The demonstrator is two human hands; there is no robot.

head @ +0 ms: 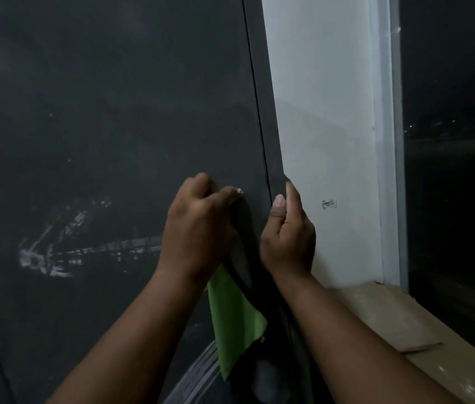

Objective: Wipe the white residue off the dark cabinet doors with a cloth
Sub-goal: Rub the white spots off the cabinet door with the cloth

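Both hands are up against the dark cabinet door (113, 112). The left hand (198, 225) is curled round a green cloth (234, 322), which hangs down below the wrist, knuckles pressed to the panel. The right hand (287, 237) grips the door's right edge, thumb on the front, beside the white wall (323, 112). White residue (55, 252) smears the door left of the hands. A brown sill (399, 322) runs under a dark window (457, 141).

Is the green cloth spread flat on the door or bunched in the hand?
Bunched. The left hand grips the green cloth, whose loose end hangs below the wrist, not flat against the dark cabinet door.
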